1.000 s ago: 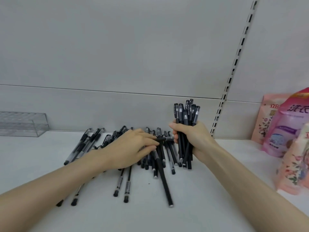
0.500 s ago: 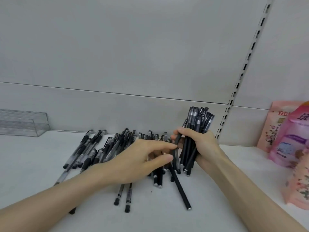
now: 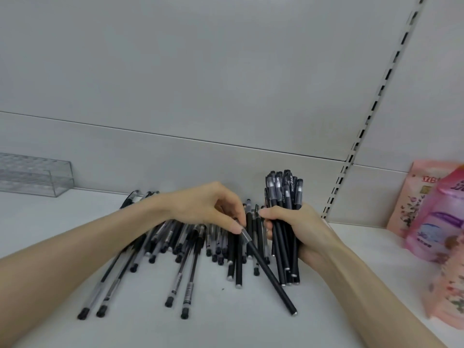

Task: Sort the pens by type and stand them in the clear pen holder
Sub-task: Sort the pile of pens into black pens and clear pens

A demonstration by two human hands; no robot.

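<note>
Shelf (image 3: 251,327): white, with a grey back panel.

Pile (image 3: 180,247): loose pens spread across mid-shelf, mostly lying front to back. Clear-barrelled ones are to the left, matte black ones to the right. Sorting looks well short of finished.

Bags (image 3: 437,217): pink packets at the right edge, blurred and clear of the work.

Holder (image 3: 37,178): clear box at far left against the back panel, well apart from the pile. No pens seen standing in it, so by my reading the standing step has not begun.

Bundle (image 3: 283,192): black pens held upright, caps up, tips near or on the shelf just right of the pile.

Change: a second ago the left hand lay flat over the pile. Half a second ago it was reaching towards the bundle. It has now lifted and closed on one pen. Judged meaning: the black pens are being picked out one at a time and added to the bundle.

Right hand (image 3: 298,227): fingers wrapped fully round the bundle at mid-length, thumb across the front.

Left hand (image 3: 206,207): above the right part of the pile. Thumb and forefinger pinch one pen and the other fingers are curled in.

Pen (image 3: 271,275): long, matte black, pinched near its silver-banded end. It slants down to the right, with its far end near or on the shelf in front of the bundle.
</note>
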